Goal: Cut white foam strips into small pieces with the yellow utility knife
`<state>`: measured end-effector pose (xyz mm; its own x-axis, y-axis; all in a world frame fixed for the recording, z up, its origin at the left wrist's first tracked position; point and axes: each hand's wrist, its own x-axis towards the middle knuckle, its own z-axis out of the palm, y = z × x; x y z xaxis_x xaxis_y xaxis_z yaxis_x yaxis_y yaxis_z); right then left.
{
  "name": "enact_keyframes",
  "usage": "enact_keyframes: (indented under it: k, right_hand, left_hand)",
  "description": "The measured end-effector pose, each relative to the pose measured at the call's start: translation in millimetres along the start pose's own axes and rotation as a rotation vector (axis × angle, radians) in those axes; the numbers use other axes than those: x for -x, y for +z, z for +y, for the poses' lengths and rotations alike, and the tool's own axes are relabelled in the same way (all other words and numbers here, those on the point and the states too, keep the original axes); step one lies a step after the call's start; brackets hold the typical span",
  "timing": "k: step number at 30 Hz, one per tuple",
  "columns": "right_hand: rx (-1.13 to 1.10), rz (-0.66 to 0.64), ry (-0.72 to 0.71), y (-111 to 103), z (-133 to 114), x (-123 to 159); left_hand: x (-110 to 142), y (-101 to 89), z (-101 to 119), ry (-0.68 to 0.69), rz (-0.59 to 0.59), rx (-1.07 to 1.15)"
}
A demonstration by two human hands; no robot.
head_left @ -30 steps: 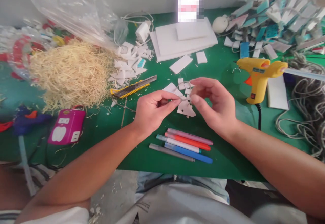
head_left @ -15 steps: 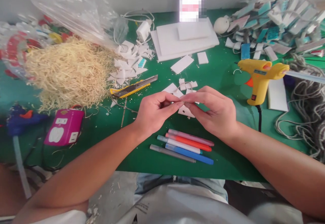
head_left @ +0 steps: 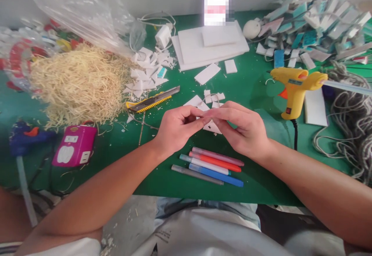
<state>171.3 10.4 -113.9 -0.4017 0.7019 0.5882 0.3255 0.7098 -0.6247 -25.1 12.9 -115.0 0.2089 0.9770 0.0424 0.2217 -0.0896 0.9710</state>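
Note:
My left hand [head_left: 178, 129] and my right hand [head_left: 243, 126] meet over the middle of the table, their fingertips pinched together. Whatever lies between the fingertips is too small or too hidden to make out. Just beyond and below them lie white foam board pieces [head_left: 194, 102], one with small dark marks and partly covered by my fingers. Nearer to me is a row of marker pens: a pink marker [head_left: 221, 157], an orange marker [head_left: 216, 162], a white marker [head_left: 205, 164], a blue marker [head_left: 216, 174] and a grey marker [head_left: 197, 174].
A yellow utility knife [head_left: 154, 100], blade out, lies left of my hands. A yellow glue gun [head_left: 295, 89] stands at right, near grey yarn [head_left: 348, 132]. Wood shavings [head_left: 78, 83], a pink power adapter [head_left: 74, 146] and a blue glue gun [head_left: 27, 138] sit left. Foam sheets [head_left: 188, 52] lie behind.
My fingers stay pinched together, with my right hand shifted slightly left. The table view has drifted a little to the left; the objects on it keep their places.

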Motion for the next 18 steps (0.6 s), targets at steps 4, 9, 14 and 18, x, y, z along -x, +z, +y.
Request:
enact_keyframes:
  k: [4, 9, 14, 18]
  right_hand:
    - [-0.051, -0.019, 0.062, 0.5, -3.0, 1.2]
    - [-0.188, 0.043, 0.243, 3.8, -7.8, 4.8]
    - [-0.255, 0.042, 0.384, 6.4, -5.5, 8.7]
    - [-0.179, 0.136, 0.282, 7.7, -2.4, 7.7]
  left_hand:
    - [0.1, 1.2, 3.6, 0.011, -0.026, -0.024]
    - [2.9, 4.6, 6.0, 0.017, -0.023, -0.014]
    - [4.3, 4.7, 3.1, -0.008, 0.020, -0.020]
    - [1.9, 0.3, 0.0, -0.013, 0.114, -0.002]
